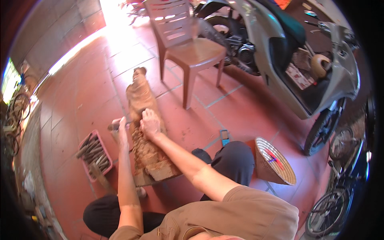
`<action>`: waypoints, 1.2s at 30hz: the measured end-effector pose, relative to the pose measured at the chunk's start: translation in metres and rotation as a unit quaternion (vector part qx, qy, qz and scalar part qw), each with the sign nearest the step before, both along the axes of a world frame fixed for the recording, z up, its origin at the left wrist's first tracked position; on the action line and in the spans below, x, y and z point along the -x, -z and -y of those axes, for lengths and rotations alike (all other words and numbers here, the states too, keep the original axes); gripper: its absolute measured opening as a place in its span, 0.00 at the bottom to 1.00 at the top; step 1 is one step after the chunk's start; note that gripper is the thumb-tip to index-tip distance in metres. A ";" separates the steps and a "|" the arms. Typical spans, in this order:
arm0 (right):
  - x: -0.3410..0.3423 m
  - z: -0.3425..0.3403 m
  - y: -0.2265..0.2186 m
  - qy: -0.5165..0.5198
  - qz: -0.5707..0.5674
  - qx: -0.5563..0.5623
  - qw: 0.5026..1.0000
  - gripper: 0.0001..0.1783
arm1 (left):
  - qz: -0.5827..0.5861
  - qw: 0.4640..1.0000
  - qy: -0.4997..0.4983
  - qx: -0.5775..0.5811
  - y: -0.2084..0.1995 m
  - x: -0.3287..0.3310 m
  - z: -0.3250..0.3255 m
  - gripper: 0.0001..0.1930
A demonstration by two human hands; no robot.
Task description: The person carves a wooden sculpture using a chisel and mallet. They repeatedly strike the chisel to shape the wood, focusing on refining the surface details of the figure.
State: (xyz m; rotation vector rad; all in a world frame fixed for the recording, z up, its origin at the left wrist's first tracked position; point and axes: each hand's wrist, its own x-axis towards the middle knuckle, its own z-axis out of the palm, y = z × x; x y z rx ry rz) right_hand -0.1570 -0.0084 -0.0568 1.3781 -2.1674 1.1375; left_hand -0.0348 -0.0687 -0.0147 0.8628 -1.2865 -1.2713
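Observation:
A long wood carving [140,98] lies in front of me, its narrow end pointing away and its broad, rough end near my knees. Folds are cut into its far half, and knobbly lumps cover the near half. Fingers curled, my right hand [150,125] rests over the middle of the carving, closed round what seems to be a chisel, mostly hidden. Just left of the wood, my left hand [122,125] grips a blurred brown wooden mallet [113,128].
A pink basket [109,169] of wooden-handled tools [96,152] stands left. Beyond the carving is a brown plastic chair [196,52]; a grey scooter [276,60] stands right. A conical hat [264,166] and a blue phone [225,137] lie on the tiled floor [80,104] near my right knee.

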 end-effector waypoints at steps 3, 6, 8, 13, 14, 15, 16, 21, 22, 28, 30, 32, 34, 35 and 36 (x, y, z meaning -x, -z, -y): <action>-0.014 -0.006 -0.021 -0.091 0.085 -0.016 0.992 0.14 | -0.026 0.999 -0.030 -0.007 -0.008 -0.015 0.001 0.08; 0.006 -0.004 -0.006 -0.112 0.142 0.102 0.978 0.14 | -0.016 1.000 -0.010 0.014 -0.008 -0.009 -0.003 0.07; 0.011 -0.002 0.002 -0.113 0.215 0.115 0.963 0.17 | -0.019 1.000 -0.012 0.008 -0.007 -0.008 -0.002 0.08; 0.000 0.000 0.006 -0.058 0.202 0.029 0.977 0.23 | -0.012 0.999 -0.034 0.013 0.000 -0.016 0.002 0.09; -0.002 -0.001 0.005 -0.060 0.176 0.013 0.982 0.23 | -0.005 0.999 -0.036 0.009 0.000 -0.017 0.001 0.10; -0.001 -0.003 0.004 -0.061 0.148 -0.003 0.987 0.23 | 0.002 0.999 -0.032 0.010 0.000 -0.017 0.000 0.10; -0.001 -0.005 0.003 -0.061 0.120 -0.019 0.991 0.23 | 0.003 1.000 -0.030 0.007 0.000 -0.017 0.000 0.10; -0.003 -0.016 -0.001 -0.095 0.131 0.076 0.984 0.09 | 0.000 1.000 -0.013 0.000 0.000 -0.017 0.002 0.10; -0.003 -0.019 -0.001 -0.101 0.174 0.054 0.978 0.08 | 0.000 1.000 -0.016 -0.001 0.000 -0.019 0.003 0.10; 0.008 -0.026 0.010 0.029 0.146 0.141 0.979 0.12 | 0.010 1.000 0.004 0.003 -0.005 -0.007 0.000 0.11; 0.012 -0.029 0.023 0.003 0.290 0.084 0.953 0.10 | 0.041 0.998 0.032 0.035 -0.008 0.000 -0.003 0.10; 0.015 -0.035 0.037 -0.015 0.398 0.067 0.915 0.10 | 0.088 0.993 0.054 0.057 -0.001 0.004 -0.005 0.09; 0.015 -0.040 0.041 -0.025 0.476 0.088 0.875 0.11 | 0.178 0.974 0.070 0.119 0.001 0.005 -0.011 0.09; 0.016 -0.042 0.042 -0.020 0.476 0.085 0.875 0.11 | 0.220 0.950 0.057 0.216 0.003 0.002 -0.012 0.09; 0.017 -0.043 0.044 -0.017 0.455 0.084 0.886 0.11 | 0.239 0.930 0.068 0.269 0.002 0.000 -0.014 0.09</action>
